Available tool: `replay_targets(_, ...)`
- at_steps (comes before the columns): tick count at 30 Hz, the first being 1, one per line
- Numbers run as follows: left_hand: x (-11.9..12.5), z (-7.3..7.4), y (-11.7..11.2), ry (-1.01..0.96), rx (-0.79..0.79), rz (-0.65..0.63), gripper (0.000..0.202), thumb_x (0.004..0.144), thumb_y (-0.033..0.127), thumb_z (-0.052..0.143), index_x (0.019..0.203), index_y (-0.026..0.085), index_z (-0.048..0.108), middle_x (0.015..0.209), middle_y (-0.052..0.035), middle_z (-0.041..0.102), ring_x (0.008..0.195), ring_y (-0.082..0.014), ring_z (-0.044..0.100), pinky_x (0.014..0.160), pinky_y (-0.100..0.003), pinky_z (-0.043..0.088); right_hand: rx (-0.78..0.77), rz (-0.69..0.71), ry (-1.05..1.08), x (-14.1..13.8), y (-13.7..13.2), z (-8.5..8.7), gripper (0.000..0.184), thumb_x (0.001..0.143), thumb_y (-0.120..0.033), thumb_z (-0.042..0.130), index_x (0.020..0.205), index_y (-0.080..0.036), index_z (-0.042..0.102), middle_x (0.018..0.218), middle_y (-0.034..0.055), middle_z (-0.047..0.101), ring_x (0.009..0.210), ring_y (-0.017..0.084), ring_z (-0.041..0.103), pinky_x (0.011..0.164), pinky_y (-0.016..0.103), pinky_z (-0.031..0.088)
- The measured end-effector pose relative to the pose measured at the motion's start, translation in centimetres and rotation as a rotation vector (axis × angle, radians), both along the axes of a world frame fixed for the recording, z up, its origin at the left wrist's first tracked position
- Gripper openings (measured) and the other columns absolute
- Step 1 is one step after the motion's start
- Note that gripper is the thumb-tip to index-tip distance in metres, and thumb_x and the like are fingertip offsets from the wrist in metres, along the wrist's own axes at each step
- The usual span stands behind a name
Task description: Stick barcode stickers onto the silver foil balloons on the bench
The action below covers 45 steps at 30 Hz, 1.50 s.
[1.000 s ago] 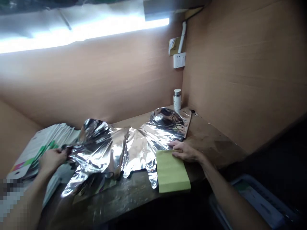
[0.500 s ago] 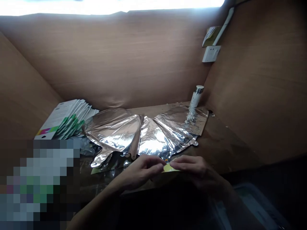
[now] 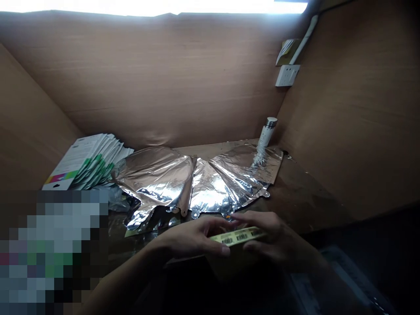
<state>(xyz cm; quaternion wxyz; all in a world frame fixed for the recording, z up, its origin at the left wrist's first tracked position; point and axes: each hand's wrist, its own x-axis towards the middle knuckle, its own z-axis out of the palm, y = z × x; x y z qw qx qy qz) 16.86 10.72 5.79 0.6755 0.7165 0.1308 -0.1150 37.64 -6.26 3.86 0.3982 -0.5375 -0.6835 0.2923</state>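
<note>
Between my hands, near the front edge of the table, is a yellowish sheet of barcode labels (image 3: 236,237). Its upper part catches the light and shows several barcodes; the lower part falls away into shadow. My left hand (image 3: 200,238) grips the sheet's left end, thumb in front and fingers behind. At the other end my right hand (image 3: 272,234) pinches it, its fingers partly in shadow. Just beyond both hands, shiny silver foil pieces (image 3: 211,190) lie spread flat, some overlapping, with small tabs along their near edges.
A fanned stack of printed cards (image 3: 95,162) stands at the left, beside crumpled clear plastic (image 3: 116,199). Toward the back right is a white bottle with a metal cap (image 3: 266,133). Wooden panels (image 3: 164,83) enclose the table, and a power socket (image 3: 287,75) hangs in the right corner.
The label sheet has tilted up toward me, so its barcodes now show. My left thumb has come down over its front, and my right hand has opened wider around its end.
</note>
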Motion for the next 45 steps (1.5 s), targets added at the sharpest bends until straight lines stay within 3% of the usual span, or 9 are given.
replay_targets(6,0.8,-0.6,0.1,-0.133,0.337,0.179,0.032,0.084,0.035,0.074,0.109,0.016,0.073,0.101,-0.0067,0.069,0.093,-0.0221,0.062,0.081,-0.029,0.048,-0.134,-0.143,0.127,0.5,1.4,-1.8,0.031,0.094,-0.039,0.065,0.116,-0.018,0.073,0.102,0.0062,0.072,0.091,0.02,0.066,0.078,0.026,0.051)
replay_targets(15,1.9,-5.2,-0.2,-0.268,0.323,0.564,0.032,0.093,0.043,0.062,0.085,0.012,0.063,0.076,-0.0025,0.058,0.07,-0.014,0.052,0.062,-0.023,0.039,-0.25,-0.157,0.368,-0.4,3.4,-5.4,0.04,0.1,-0.047,0.053,0.087,-0.012,0.067,0.075,0.0013,0.061,0.066,0.011,0.052,0.056,0.021,0.037)
replay_targets(20,2.1,-6.4,-0.1,-0.249,0.344,0.646,0.035,0.091,0.045,0.064,0.08,0.012,0.062,0.074,-0.0023,0.057,0.069,-0.0145,0.051,0.061,-0.023,0.039,0.032,-0.307,0.147,-0.9,4.2,-7.2,0.027,0.1,-0.035,0.057,0.112,-0.018,0.073,0.1,0.0065,0.071,0.089,0.018,0.065,0.08,0.027,0.051)
replay_targets(28,1.6,-7.7,-0.1,-0.235,0.288,0.736,0.038,0.088,0.047,0.066,0.073,0.013,0.059,0.07,-0.0019,0.055,0.064,-0.0137,0.049,0.057,-0.023,0.038,0.442,-0.309,-0.482,-1.5,4.2,-9.5,0.034,0.096,-0.014,0.053,0.128,-0.018,0.066,0.115,0.0143,0.069,0.101,0.026,0.061,0.086,0.041,0.05)
replay_targets(32,0.6,-8.3,0.0,-0.214,0.292,0.756,0.039,0.089,0.048,0.064,0.072,0.014,0.056,0.067,-0.0012,0.054,0.062,-0.0139,0.05,0.055,-0.023,0.038,0.425,-0.285,-0.298,-2.1,4.3,-9.3,0.02,0.096,-0.017,0.054,0.11,-0.019,0.069,0.108,0.0117,0.068,0.101,0.025,0.06,0.089,0.041,0.05)
replay_targets(35,-0.5,-9.0,0.1,-0.192,0.493,0.679,0.034,0.095,0.045,0.057,0.079,0.015,0.06,0.075,-0.0053,0.064,0.069,-0.0181,0.059,0.062,-0.027,0.045,0.239,-0.413,0.055,-0.4,5.1,-8.6,0.017,0.099,-0.03,0.053,0.098,-0.018,0.065,0.094,0.0086,0.067,0.088,0.02,0.061,0.079,0.033,0.051)
replay_targets(37,-1.0,-9.4,-0.2,-0.237,0.661,0.472,0.026,0.097,0.037,0.055,0.083,0.016,0.062,0.103,-0.0115,0.072,0.097,-0.0252,0.066,0.084,-0.035,0.051,0.072,-0.434,0.135,1.6,6.2,-7.9,0.025,0.099,-0.038,0.054,0.093,-0.016,0.064,0.085,0.0054,0.065,0.079,0.017,0.059,0.07,0.028,0.048)
replay_targets(40,-0.7,-9.6,-1.1,-0.349,0.866,0.073,0.012,0.094,0.027,0.059,0.088,0.017,0.065,0.153,-0.0112,0.048,0.145,-0.0336,0.037,0.117,-0.049,0.03,-0.071,-0.297,0.025,3.9,8.3,-6.9,0.029,0.093,-0.04,0.061,0.083,-0.013,0.067,0.075,0.0025,0.064,0.071,0.014,0.056,0.063,0.025,0.042)
replay_targets(45,0.5,-9.7,-2.3,-0.312,0.968,-0.19,0.015,0.09,0.017,0.058,0.103,0.016,0.066,0.162,-0.0152,0.031,0.153,-0.03,0.022,0.118,-0.05,0.028,-0.223,-0.138,-0.238,3.0,11.6,-7.0,0.023,0.092,-0.036,0.065,0.085,-0.015,0.073,0.075,0.0019,0.07,0.068,0.013,0.061,0.062,0.023,0.042)
